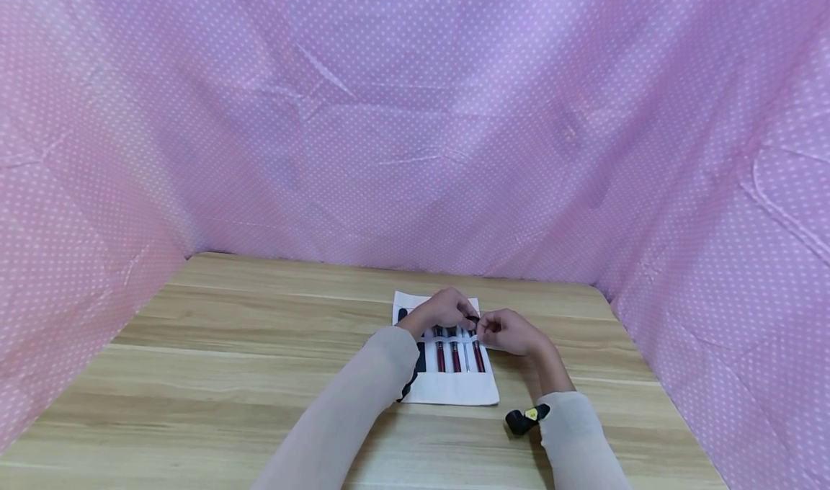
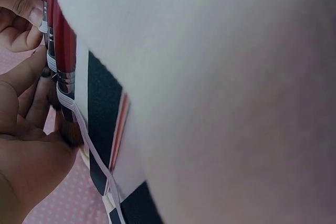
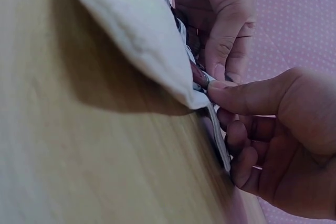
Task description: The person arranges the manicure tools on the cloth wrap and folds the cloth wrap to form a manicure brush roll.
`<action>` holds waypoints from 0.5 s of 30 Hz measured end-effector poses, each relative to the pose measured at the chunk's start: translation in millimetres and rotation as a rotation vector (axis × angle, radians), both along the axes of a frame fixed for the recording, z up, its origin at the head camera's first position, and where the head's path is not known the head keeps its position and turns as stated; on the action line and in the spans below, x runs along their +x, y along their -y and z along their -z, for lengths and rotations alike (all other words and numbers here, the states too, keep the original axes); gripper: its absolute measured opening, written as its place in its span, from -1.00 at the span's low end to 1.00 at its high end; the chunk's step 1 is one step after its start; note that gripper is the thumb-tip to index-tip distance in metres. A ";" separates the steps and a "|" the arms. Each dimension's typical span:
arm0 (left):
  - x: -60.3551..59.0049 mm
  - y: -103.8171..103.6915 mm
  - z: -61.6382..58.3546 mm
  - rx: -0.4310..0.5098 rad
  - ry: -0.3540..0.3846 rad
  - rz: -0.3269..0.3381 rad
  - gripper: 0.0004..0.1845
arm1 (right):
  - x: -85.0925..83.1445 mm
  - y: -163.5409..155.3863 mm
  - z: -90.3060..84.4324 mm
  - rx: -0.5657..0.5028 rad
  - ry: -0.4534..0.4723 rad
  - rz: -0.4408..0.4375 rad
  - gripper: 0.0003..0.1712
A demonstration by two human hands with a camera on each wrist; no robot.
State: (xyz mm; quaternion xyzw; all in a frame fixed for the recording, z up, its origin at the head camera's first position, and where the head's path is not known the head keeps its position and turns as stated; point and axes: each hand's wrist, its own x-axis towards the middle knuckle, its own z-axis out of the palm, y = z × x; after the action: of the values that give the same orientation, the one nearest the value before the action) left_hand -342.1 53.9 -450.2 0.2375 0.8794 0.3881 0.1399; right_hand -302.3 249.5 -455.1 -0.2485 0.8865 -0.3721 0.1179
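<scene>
A white fabric brush case [image 1: 454, 389] lies spread on the table, holding several red-handled brushes [image 1: 456, 361] under a white elastic band [image 2: 89, 129]. Reaching across its upper part, my left hand [image 1: 447, 308] pinches the dark head end of the rightmost brush [image 1: 480, 358]. My right hand [image 1: 509, 331] is at the case's right edge, its thumb and fingers pinching the fabric and elastic beside that brush. In the right wrist view the thumb of the right hand [image 3: 294, 135] presses on the case edge, which is lifted off the table. Both hands' fingertips almost meet there.
The wood-grain table [image 1: 227, 375] extends around the case on all sides. Pink dotted cloth [image 1: 402, 151] hangs behind the table and along both sides. A small black device [image 1: 524, 420] is strapped at the right wrist. Dark flat items [image 2: 107, 103] sit in the case's left part.
</scene>
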 end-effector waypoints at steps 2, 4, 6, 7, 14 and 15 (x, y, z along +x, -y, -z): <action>0.6 -0.2 -0.4 -0.005 -0.001 0.004 -0.88 | -0.3 -0.7 0.1 0.000 0.007 0.000 -0.83; 1.1 -0.3 -0.6 -0.008 -0.007 0.010 -0.88 | -0.7 -1.2 0.2 -0.003 0.015 0.000 -0.82; 1.4 -0.4 -0.8 -0.014 -0.012 0.011 -0.87 | -1.2 -1.8 0.5 -0.011 0.022 0.001 -0.82; 1.5 -0.4 -0.9 -0.013 -0.014 0.011 -0.86 | -1.5 -2.0 0.5 -0.015 0.025 0.003 -0.82; 0.4 0.2 -1.8 0.001 -0.014 0.009 -0.85 | -3.3 -2.9 1.7 -0.026 0.011 -0.024 -0.83; -0.1 0.9 -1.8 0.006 -0.012 0.007 -0.86 | -3.5 -3.0 1.9 -0.025 0.012 -0.024 -0.83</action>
State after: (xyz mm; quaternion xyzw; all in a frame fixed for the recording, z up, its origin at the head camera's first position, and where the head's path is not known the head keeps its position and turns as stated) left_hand -342.2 53.1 -448.4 0.2435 0.8782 0.3889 0.1352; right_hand -305.8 252.4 -457.0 -0.2580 0.8781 -0.3831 0.1247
